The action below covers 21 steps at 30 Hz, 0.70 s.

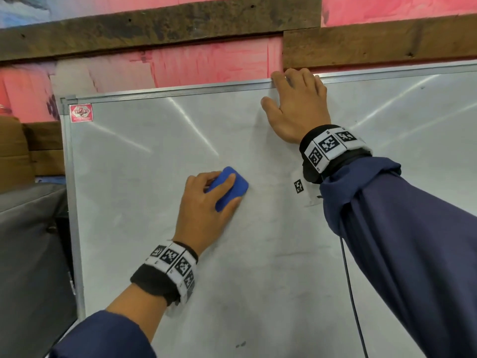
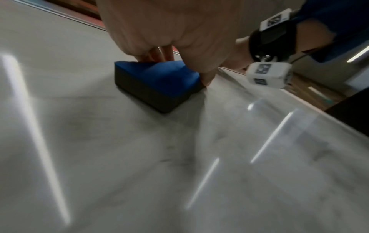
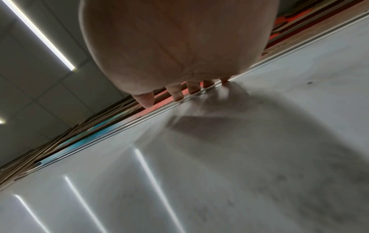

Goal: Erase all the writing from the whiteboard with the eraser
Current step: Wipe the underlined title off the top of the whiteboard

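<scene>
The whiteboard (image 1: 154, 140) leans upright against a wall, its surface mostly wiped with faint grey smudges. A small dark mark (image 1: 240, 344) sits low on it, and a tiny dot (image 1: 422, 87) near the top right. My left hand (image 1: 222, 192) grips the blue eraser (image 1: 238, 186) and holds it flat against the board's middle. In the left wrist view the eraser (image 2: 159, 78) shows its dark felt side on the board (image 2: 119, 157), with the fingers (image 2: 155, 53) and thumb pinching it. My right hand (image 1: 296, 99) lies flat on the board, fingertips (image 3: 177, 93) on the top frame.
A red sticker (image 1: 80, 113) marks the board's top left corner, and a paper code tag (image 1: 298, 186) sticks near the centre. A grey covered object (image 1: 31, 241) and a cardboard box (image 1: 13, 151) stand to the left. A black cable (image 1: 353, 293) hangs by my right sleeve.
</scene>
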Each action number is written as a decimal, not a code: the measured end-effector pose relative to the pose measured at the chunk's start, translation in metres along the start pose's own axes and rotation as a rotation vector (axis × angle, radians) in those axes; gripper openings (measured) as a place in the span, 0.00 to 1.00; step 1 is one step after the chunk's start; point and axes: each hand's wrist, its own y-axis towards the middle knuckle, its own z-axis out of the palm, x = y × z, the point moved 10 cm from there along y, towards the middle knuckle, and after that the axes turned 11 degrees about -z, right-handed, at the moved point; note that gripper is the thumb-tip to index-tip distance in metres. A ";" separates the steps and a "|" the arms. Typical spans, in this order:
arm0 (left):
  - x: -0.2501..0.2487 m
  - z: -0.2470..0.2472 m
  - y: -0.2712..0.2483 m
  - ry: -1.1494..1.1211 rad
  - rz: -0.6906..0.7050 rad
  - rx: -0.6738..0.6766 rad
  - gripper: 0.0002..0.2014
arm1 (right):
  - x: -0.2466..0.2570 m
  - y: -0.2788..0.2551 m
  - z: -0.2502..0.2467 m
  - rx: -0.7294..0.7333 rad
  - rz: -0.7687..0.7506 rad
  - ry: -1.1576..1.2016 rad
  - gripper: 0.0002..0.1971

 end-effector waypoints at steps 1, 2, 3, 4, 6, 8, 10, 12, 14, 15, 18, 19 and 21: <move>0.011 -0.006 -0.005 0.007 -0.019 -0.007 0.24 | 0.001 0.000 0.001 0.007 -0.004 0.001 0.31; 0.021 -0.013 -0.007 0.013 -0.039 -0.016 0.24 | 0.002 0.000 0.001 0.015 -0.006 0.002 0.32; 0.029 -0.020 -0.006 0.015 -0.065 -0.027 0.24 | 0.002 0.000 0.001 0.020 -0.007 0.000 0.32; 0.036 -0.027 -0.004 0.015 -0.095 -0.042 0.24 | 0.002 0.000 0.001 0.024 -0.007 -0.004 0.32; 0.046 -0.038 0.005 0.017 -0.156 -0.082 0.24 | 0.001 0.000 0.001 0.032 -0.002 -0.008 0.33; 0.048 -0.042 0.007 0.004 -0.213 -0.120 0.24 | 0.001 0.000 0.001 0.037 0.009 -0.010 0.33; 0.044 -0.037 0.001 -0.022 -0.251 -0.130 0.24 | 0.004 0.000 0.002 0.034 0.019 -0.007 0.34; 0.028 -0.023 -0.009 -0.019 -0.189 -0.087 0.24 | 0.005 -0.001 0.001 0.030 0.035 -0.005 0.34; 0.015 -0.011 -0.017 0.000 -0.109 -0.039 0.24 | 0.005 -0.001 0.000 0.036 0.047 -0.001 0.35; 0.013 -0.009 -0.018 -0.004 -0.102 -0.032 0.24 | 0.005 -0.002 0.000 0.047 0.049 -0.002 0.36; 0.013 -0.010 -0.014 -0.018 -0.116 -0.027 0.24 | 0.004 -0.001 0.000 0.081 0.043 -0.031 0.37; 0.013 -0.011 -0.011 -0.007 -0.112 -0.020 0.25 | 0.005 -0.001 0.000 0.085 0.041 -0.037 0.38; 0.011 -0.013 -0.004 0.003 -0.106 -0.011 0.26 | 0.007 -0.002 -0.001 0.075 0.039 -0.045 0.38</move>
